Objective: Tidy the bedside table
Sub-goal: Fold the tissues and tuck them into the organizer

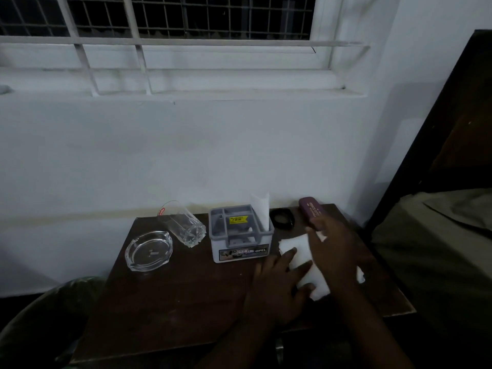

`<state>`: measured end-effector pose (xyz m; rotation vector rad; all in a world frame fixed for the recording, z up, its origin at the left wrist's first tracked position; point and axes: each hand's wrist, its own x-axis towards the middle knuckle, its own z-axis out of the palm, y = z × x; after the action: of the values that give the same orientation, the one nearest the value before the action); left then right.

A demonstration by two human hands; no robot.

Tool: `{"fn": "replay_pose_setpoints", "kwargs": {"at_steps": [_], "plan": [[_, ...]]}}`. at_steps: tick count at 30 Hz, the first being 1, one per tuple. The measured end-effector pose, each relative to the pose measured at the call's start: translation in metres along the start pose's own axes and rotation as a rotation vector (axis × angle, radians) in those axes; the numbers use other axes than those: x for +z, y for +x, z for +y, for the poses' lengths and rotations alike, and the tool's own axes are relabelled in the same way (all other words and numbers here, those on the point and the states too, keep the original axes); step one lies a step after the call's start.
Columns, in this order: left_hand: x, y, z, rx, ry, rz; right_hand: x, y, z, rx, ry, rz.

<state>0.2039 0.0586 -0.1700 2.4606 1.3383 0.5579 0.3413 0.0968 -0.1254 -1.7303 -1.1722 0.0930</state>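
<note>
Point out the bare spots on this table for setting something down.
Bare: the table's near-left front, bordered by the ashtray, organiser box and left hand. Crowded: the back row and the right, where both hands cover the tissue.

Only thing I can properly read is "OPEL" on the front sticker of the grey organizer box [241,235]. Its yellow label [238,219], the maroon case [311,211] lettering and the glass [183,225]'s red logo are too blurry.

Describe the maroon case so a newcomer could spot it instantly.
Start at the dark wooden bedside table below the window. Look to its far right corner, by the wall: the maroon case lies there, beside a black band. It alone is long, maroon and lettered.
</note>
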Motion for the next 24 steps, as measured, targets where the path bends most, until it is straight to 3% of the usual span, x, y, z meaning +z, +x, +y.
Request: {"fn": "replay_pose_setpoints", "kwargs": {"at_steps": [2,6,12,17,24], "plan": [[0.005,0.000,0.000,-0.027,0.020,0.037,-0.019,0.009,0.031,0.108,-0.181,-0.068],[0.013,-0.001,-0.002,-0.053,-0.004,0.148,-0.046,0.010,0.073,-0.007,-0.408,-0.284],[0.017,0.000,-0.006,-0.053,-0.003,0.161,-0.037,0.003,0.070,-0.054,-0.251,-0.323],[0.018,0.000,-0.006,-0.066,-0.001,0.149,-0.025,0.009,0.067,-0.020,-0.388,-0.448],[0.017,0.001,-0.007,-0.066,0.011,0.126,-0.024,0.024,0.059,-0.011,-0.409,-0.410]]}}
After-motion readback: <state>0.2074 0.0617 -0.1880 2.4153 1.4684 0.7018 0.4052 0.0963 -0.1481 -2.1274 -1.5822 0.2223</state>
